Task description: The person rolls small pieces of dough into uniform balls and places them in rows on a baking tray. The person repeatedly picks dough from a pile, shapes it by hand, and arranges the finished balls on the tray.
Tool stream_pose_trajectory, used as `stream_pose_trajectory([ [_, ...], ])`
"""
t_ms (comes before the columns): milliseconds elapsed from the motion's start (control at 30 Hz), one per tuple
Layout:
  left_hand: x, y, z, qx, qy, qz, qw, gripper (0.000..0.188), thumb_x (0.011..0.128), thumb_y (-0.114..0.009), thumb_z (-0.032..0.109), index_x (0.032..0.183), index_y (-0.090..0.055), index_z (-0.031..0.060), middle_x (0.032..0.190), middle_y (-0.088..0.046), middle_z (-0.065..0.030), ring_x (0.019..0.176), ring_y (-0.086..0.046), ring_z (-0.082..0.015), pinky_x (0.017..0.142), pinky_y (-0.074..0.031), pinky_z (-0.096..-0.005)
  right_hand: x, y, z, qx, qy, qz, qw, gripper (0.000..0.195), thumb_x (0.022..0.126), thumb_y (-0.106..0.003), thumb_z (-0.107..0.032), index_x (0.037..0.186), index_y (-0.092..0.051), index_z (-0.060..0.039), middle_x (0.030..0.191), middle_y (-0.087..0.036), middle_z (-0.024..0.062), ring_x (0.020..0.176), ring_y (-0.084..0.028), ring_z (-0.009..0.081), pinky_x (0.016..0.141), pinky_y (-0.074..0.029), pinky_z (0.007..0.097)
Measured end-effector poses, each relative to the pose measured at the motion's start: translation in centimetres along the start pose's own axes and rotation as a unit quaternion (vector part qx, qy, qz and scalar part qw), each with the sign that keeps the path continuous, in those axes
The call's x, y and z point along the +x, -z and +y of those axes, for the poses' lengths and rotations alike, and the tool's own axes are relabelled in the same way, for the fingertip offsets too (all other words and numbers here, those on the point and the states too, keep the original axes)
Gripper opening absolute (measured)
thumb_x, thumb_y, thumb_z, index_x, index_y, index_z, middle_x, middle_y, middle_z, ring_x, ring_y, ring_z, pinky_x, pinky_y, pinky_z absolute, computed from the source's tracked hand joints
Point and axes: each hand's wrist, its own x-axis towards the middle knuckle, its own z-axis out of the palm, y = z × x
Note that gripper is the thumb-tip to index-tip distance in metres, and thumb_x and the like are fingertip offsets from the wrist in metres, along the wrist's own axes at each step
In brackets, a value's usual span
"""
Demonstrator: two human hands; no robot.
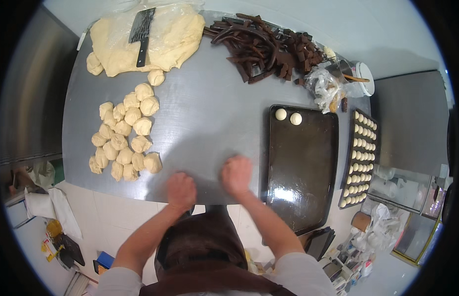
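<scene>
Both hands rest low over the near part of a steel worktable. My left hand (181,191) is curled and blurred, palm down, just right of a group of rough dough pieces (124,127). My right hand (237,174) is curled the same way, a little farther from the table's near edge. Whatever lies under either palm is hidden. To the right, a dark baking tray (301,162) bears two smooth dough balls (288,116) at its far left corner. One loose dough piece (156,77) lies beside the large dough mass.
At the far left, a cleaver (142,37) lies on plastic film over a large dough mass (181,48). Dark brown strips and chunks (259,48) are heaped at the back. A plastic bag (324,87) and white-lidded bucket (364,78) stand near a filled tray (359,159).
</scene>
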Motion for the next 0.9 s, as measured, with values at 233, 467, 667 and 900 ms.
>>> stream_pose_trajectory([
  [233,12.6,-0.8,-2.5,0.020,0.027,0.044,0.998,0.010,0.090,-0.065,0.017,0.091,-0.060,0.0081,0.093,-0.058,-0.0161,0.092,-0.057,-0.0377,0.081,-0.045,-0.0516,12.6,-0.8,0.8,-0.021,-0.123,-0.174,0.977,0.017,0.090,-0.071,-0.026,0.087,-0.069,-0.0091,0.092,-0.066,0.0149,0.095,-0.062,0.0371,0.082,-0.047,0.0509],
  [467,2.5,-1.8,1.0,-0.039,-0.030,0.070,0.996,0.011,0.090,-0.066,0.017,0.095,-0.060,0.0090,0.099,-0.059,-0.0161,0.096,-0.058,-0.0384,0.083,-0.045,-0.0538,-0.6,-0.2,-1.2,0.029,-0.002,0.009,1.000,0.019,0.085,-0.075,-0.017,0.099,-0.064,-0.0086,0.104,-0.063,0.0167,0.096,-0.060,0.0378,0.083,-0.046,0.0525],
  [667,10.1,-3.1,-0.5,0.014,-0.016,0.025,0.999,0.015,0.090,-0.067,0.019,0.100,-0.062,0.0092,0.097,-0.059,-0.0170,0.092,-0.059,-0.0384,0.081,-0.045,-0.0535,10.2,-0.9,2.3,-0.013,-0.072,-0.151,0.986,0.017,0.088,-0.074,-0.020,0.096,-0.063,-0.0095,0.099,-0.064,0.0146,0.094,-0.060,0.0390,0.080,-0.046,0.0515],
  [900,3.0,-2.1,-0.1,-0.011,-0.018,0.054,0.998,0.019,0.087,-0.071,0.019,0.101,-0.062,0.0085,0.101,-0.060,-0.0152,0.095,-0.059,-0.0385,0.082,-0.046,-0.0535,0.2,0.7,0.5,0.059,0.014,0.004,0.998,0.022,0.078,-0.076,-0.011,0.094,-0.061,-0.0109,0.100,-0.063,0.0140,0.092,-0.058,0.0370,0.080,-0.044,0.0522],
])
